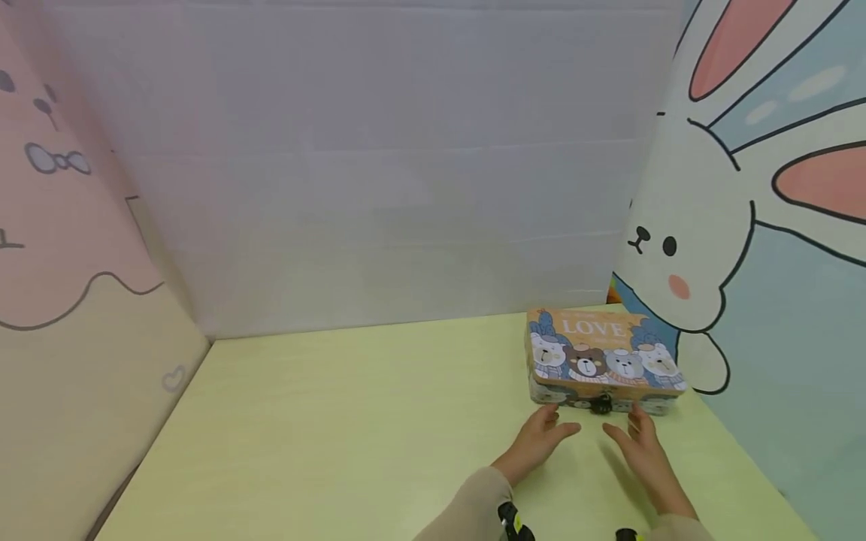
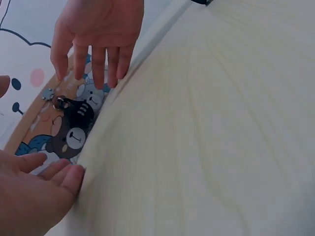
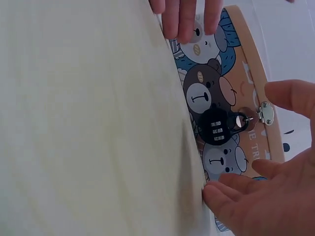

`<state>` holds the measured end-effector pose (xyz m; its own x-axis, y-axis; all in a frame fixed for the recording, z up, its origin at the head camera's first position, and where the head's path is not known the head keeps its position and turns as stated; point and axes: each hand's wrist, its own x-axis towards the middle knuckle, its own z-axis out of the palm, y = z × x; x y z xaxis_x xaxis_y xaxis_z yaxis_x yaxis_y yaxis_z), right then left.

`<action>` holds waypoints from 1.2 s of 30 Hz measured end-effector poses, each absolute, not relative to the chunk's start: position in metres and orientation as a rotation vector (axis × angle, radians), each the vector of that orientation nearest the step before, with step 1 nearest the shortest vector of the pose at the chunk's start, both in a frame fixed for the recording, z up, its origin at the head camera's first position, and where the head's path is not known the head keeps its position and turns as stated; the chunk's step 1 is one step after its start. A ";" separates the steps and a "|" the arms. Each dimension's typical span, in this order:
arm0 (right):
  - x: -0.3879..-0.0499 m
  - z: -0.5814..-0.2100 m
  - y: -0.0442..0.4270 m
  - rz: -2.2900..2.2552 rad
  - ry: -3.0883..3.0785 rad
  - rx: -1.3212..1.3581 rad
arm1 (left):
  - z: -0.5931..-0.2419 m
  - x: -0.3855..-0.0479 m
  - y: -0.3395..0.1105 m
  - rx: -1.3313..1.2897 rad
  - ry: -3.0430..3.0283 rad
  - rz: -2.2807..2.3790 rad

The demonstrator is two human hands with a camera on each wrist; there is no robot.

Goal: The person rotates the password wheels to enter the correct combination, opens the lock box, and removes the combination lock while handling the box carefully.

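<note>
A tin box (image 1: 605, 353) with a "LOVE" lid and printed bears stands at the back right of the table, its lid down. From the clasp on its front hangs a black combination padlock (image 3: 215, 126), its number dials showing in the right wrist view. My left hand (image 1: 537, 442) is at the front left of the box, fingers extended and thumb apart. At the front right, my right hand (image 1: 646, 458) faces it with fingers lightly bent. Both sets of fingertips are close to the box front; whether they touch it, I cannot tell. Neither hand holds anything.
The pale yellow table (image 1: 304, 421) stretches left and forward of the box. Behind it rises a white sheet (image 1: 379, 165). A panel with a rabbit drawing (image 1: 704, 248) stands close on the right, and a pink and cream panel (image 1: 74, 225) borders the left.
</note>
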<state>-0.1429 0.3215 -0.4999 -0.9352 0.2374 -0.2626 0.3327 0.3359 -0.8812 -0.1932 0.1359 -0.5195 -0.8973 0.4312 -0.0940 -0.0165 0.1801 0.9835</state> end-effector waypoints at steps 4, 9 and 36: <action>-0.147 -0.503 0.323 -1.755 2.476 0.554 | -0.529 -0.202 0.152 0.328 1.969 1.889; -0.153 -0.504 0.321 -1.933 2.402 0.540 | -0.535 -0.210 0.163 0.278 1.816 2.040; -0.154 -0.509 0.339 -2.032 2.307 0.557 | -0.551 -0.217 0.185 0.369 1.589 2.075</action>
<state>-0.1542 0.3391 -0.5094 -0.9362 0.2524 -0.2447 0.2746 0.0905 -0.9573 -0.2174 0.1848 -0.5507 -0.8399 0.5362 -0.0840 -0.2206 -0.1959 0.9555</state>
